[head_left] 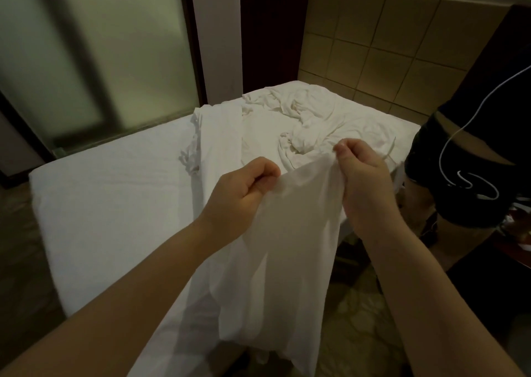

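Note:
A white cloth (pixel 284 247) hangs in front of me, held up by its top edge over the near side of a white bed (pixel 115 198). My left hand (pixel 244 195) pinches the cloth's upper left corner with curled fingers. My right hand (pixel 365 181) grips the upper right corner between thumb and fingers. The cloth drapes down between my forearms, and its lower end falls past the bed's edge toward the floor. Another flat white cloth (pixel 221 135) lies on the bed behind the hanging one.
A crumpled pile of white linen (pixel 304 123) lies at the far end of the bed. A person in dark shorts (pixel 459 175) with a white cable stands at the right. Frosted glass panels (pixel 100 54) stand to the left, a tiled wall (pixel 373 46) behind.

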Tool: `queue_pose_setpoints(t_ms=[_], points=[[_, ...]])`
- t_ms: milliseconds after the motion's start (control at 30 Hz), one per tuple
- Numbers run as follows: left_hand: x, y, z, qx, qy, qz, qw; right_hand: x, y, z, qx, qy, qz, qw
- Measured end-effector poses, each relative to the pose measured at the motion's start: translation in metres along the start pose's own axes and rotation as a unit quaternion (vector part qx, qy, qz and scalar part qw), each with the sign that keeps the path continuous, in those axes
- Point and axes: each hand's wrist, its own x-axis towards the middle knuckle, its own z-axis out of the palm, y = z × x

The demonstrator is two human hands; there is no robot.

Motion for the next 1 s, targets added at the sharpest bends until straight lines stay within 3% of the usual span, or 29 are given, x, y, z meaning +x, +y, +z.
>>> queue_pose_setpoints(t_ms=[133,233,300,433,533,667,833,1000], points=[[0.012,-0.010,0.000,-0.019,-0.010,0.005,1.000,-0.008,-0.002,0.024,-0.179,-0.118,-0.142,0.966],[0.015,-0.017,-0.007,-0.024,-0.024,0.017,0.999,-0.001,-0.002,0.032,-0.355,-0.194,-0.149,0.903],[0.014,-0.022,-0.013,-0.033,-0.023,0.012,0.999,0.009,-0.003,0.036,-0.407,-0.226,-0.128,0.876],[0.016,-0.034,-0.031,-0.036,-0.020,-0.002,0.999,0.027,0.001,0.047,-0.360,-0.269,-0.146,0.882],[0.017,-0.045,-0.046,-0.072,-0.070,-0.039,0.994,0.034,-0.007,0.056,-0.312,-0.292,-0.156,0.891],[0.022,-0.057,-0.061,-0.117,-0.104,-0.089,0.984,0.053,-0.028,0.059,-0.260,-0.275,-0.138,0.915],[0.051,-0.059,-0.078,-0.155,-0.086,-0.094,0.980,0.079,-0.050,0.064,-0.300,-0.239,-0.182,0.905],[0.093,-0.060,-0.082,0.000,-0.188,-0.119,0.975,0.120,-0.070,0.045,-0.307,-0.190,-0.241,0.901]])
